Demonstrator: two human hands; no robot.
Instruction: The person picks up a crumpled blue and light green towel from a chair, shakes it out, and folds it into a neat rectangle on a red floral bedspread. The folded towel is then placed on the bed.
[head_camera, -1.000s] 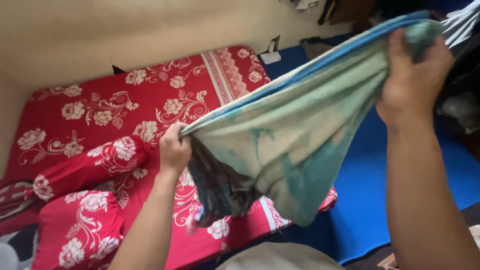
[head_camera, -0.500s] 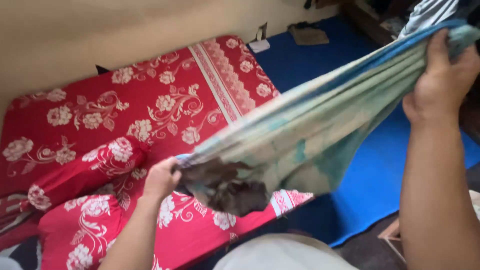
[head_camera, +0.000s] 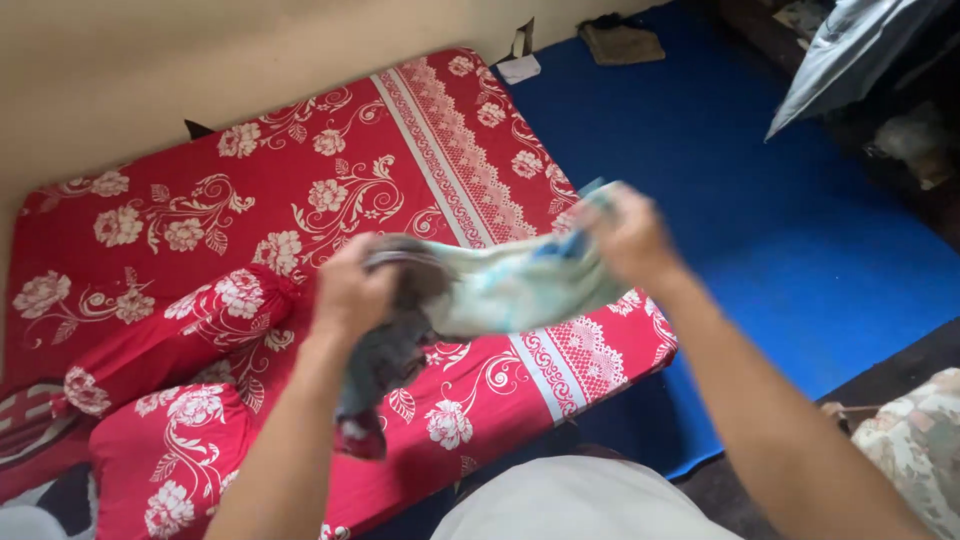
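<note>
Both arms reach forward from the bottom of the view, bent slightly inward, with the hands held up over the near part of a mattress. The left hand (head_camera: 352, 290) is curled tight around one end of a cloth (head_camera: 490, 290), knuckles toward the camera. The right hand (head_camera: 625, 238) pinches the other end with fingers closed over the fabric, a bit higher and farther out. The two hands are near each other, so the cloth is gathered into a short, slack bundle between them rather than spread flat.

The cloth is soft and thin, faded pale green and cream with blue streaks. A darker grey part hangs down limp below the left hand, its lowest tip over the mattress; motion blur hides finer detail.

The mattress (head_camera: 300, 190) under it lies on the floor, covered in a red sheet with white flowers and a patterned band across it. Two red flowered pillows (head_camera: 180, 340) of long rounded shape lie at the left, just beside the left forearm. A plain beige wall (head_camera: 200, 70) bounds the far side. To the right, past the mattress edge, a blue floor mat (head_camera: 800, 230) gives broad open room. A grey cloth (head_camera: 850, 55) hangs at the upper right corner.
</note>
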